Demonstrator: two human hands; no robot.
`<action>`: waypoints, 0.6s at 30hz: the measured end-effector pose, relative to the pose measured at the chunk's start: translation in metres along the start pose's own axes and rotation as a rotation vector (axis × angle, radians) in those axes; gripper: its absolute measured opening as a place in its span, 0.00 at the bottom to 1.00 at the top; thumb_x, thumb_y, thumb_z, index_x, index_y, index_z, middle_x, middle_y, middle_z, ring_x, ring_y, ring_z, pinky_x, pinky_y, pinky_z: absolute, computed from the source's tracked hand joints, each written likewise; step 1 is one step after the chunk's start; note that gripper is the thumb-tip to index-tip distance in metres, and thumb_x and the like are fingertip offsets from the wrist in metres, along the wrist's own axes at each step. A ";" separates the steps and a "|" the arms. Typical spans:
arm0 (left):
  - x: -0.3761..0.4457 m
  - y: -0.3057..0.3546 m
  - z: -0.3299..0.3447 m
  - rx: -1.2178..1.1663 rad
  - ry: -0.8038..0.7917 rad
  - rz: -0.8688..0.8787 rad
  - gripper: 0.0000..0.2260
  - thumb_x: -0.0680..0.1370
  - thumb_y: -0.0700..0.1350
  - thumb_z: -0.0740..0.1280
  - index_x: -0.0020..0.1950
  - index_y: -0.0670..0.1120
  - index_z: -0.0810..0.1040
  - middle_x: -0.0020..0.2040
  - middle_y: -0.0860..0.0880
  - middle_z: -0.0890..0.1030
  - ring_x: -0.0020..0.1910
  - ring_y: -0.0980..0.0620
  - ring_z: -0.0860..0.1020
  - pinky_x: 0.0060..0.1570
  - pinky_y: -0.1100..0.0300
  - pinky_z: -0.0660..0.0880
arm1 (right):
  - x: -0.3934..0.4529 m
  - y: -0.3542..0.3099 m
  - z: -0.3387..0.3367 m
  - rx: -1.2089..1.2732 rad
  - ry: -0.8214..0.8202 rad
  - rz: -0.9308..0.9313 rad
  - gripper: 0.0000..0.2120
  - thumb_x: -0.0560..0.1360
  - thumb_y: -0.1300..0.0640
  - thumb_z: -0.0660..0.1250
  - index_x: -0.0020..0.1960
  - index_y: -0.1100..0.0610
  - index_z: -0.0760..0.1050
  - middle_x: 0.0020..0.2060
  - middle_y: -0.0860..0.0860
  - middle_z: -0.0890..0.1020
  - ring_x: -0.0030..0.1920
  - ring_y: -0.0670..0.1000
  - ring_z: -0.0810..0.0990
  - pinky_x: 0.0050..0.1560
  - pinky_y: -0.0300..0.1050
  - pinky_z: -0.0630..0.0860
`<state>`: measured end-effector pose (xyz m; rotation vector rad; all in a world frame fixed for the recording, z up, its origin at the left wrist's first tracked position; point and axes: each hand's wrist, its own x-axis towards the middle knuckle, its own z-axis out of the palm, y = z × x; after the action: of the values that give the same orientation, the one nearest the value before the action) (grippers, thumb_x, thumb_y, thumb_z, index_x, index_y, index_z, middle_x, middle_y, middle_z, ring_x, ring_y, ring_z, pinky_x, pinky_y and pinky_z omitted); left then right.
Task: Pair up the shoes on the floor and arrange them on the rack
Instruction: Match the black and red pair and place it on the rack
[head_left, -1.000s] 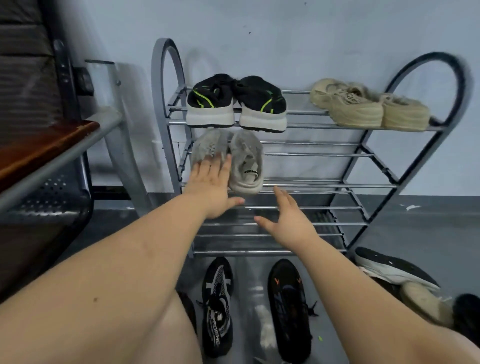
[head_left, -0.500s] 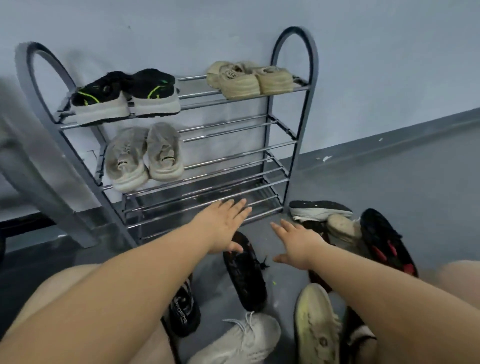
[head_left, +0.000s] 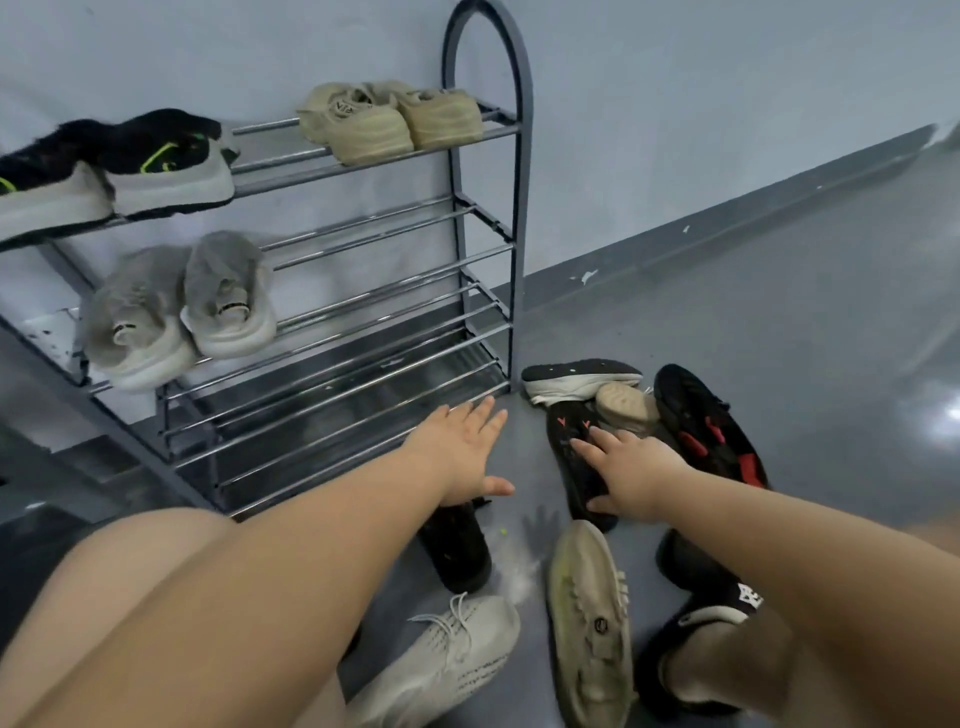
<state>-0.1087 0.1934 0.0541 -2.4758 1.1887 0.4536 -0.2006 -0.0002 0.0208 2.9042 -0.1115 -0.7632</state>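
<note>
**Nearly half racked, the floor pile waiting**

Already the rack (head_left: 488, 156) against the wall carried three pairs: black shoes with green marks (head_left: 119, 166) at the left of the top shelf, a tan pair (head_left: 384, 122) at its right end, and a grey pair (head_left: 176, 312) at the left of the second shelf. Its lower shelves showed only bare rails.

On the floor (head_left: 779, 322), off the rack's right front corner, lay a heap of loose shoes: a black shoe with a white sole (head_left: 576, 376) on its side, a tan one (head_left: 626, 410) on top of others, and a black shoe with red patches (head_left: 706, 426). Nearer the person lay a black shoe with red marks (head_left: 571, 457), a plain black shoe (head_left: 460, 551), a pale yellow-green shoe (head_left: 589, 618), a beige laced sneaker (head_left: 452, 654) and a black-and-white shoe (head_left: 706, 613).

The left hand (head_left: 457, 452) hovered flat by the rack's bottom front rail, fingers straight and spread, holding nothing. The right hand (head_left: 631, 473) lay on the red-marked black shoe, fingers extended along its upper, thumb at its side; no closed grip was visible yet.

The likely trouble was mismatching: several dark shoes looked alike, and the heap hid their details. Pulling one from under the tan shoe could also topple the pile.
</note>
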 end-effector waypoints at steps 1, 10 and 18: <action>0.003 0.002 0.004 0.021 -0.010 0.009 0.40 0.76 0.67 0.52 0.77 0.46 0.38 0.78 0.45 0.40 0.78 0.45 0.46 0.75 0.50 0.46 | -0.004 0.008 0.007 -0.026 -0.024 0.010 0.39 0.76 0.38 0.59 0.78 0.50 0.43 0.78 0.55 0.50 0.75 0.58 0.56 0.71 0.52 0.63; 0.040 0.025 0.010 0.063 -0.059 0.026 0.40 0.76 0.67 0.52 0.78 0.46 0.39 0.78 0.44 0.40 0.77 0.44 0.46 0.75 0.49 0.47 | -0.021 0.061 0.050 -0.058 -0.113 0.094 0.39 0.76 0.36 0.57 0.78 0.50 0.43 0.78 0.55 0.50 0.75 0.57 0.57 0.70 0.51 0.64; 0.080 0.067 0.015 0.062 -0.121 0.106 0.40 0.76 0.67 0.50 0.78 0.46 0.39 0.78 0.44 0.40 0.78 0.44 0.46 0.76 0.49 0.47 | -0.011 0.092 0.051 0.044 -0.066 0.176 0.38 0.77 0.38 0.57 0.78 0.51 0.44 0.77 0.55 0.51 0.75 0.59 0.56 0.70 0.54 0.64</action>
<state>-0.1164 0.1061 -0.0051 -2.3058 1.2694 0.5776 -0.2384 -0.0955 -0.0038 2.8613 -0.3903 -0.8353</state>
